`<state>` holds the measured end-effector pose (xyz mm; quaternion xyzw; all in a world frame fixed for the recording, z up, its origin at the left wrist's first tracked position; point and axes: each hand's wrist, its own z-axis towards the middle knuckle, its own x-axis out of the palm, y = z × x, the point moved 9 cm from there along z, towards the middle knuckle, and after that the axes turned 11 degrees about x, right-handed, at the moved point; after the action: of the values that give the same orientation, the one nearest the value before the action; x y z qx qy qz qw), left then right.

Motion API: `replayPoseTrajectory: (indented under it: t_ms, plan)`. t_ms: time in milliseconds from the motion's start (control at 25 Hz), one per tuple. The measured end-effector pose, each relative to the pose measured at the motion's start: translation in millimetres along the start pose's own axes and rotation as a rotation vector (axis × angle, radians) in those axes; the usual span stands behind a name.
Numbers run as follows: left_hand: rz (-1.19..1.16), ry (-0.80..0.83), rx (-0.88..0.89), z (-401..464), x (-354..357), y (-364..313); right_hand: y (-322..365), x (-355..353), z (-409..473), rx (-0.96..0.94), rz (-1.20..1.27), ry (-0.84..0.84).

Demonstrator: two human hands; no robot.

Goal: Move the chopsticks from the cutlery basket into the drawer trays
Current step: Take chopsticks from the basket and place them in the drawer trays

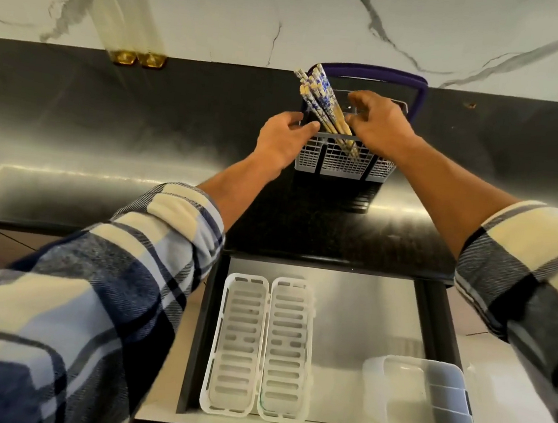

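Pinching the bundle of chopsticks (319,107) low on their bare wooden shafts, our right hand (378,125) has its fingers curled in on them while they stand leaning left in the cutlery basket (343,161) on the dark counter (139,148). Our left hand (283,139) grips the basket's left rim, and we judge it should hold the basket down so a straight upward lift does not drag it along. We should gather every stick before carrying them to the two white slotted trays (261,347) in the open drawer (380,311).
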<state>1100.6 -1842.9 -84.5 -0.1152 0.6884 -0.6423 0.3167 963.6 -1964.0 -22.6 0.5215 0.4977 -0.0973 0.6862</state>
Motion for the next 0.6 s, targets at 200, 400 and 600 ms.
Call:
replayPoseTrajectory:
  t_ms: [200, 400, 600]
  plan:
    - [-0.078, -0.069, -0.004, 6.3, 7.7, 0.8, 5.9, 13.8, 13.4, -0.017, -0.043, 0.078]
    - [-0.095, -0.209, 0.024, 7.4, 15.3, -10.7, 8.0, 22.5, 19.1, -0.024, -0.019, 0.115]
    - [-0.001, -0.265, 0.031, 13.8, 11.9, -9.1, 10.2, 11.1, 24.6, -0.015, -0.059, 0.045]
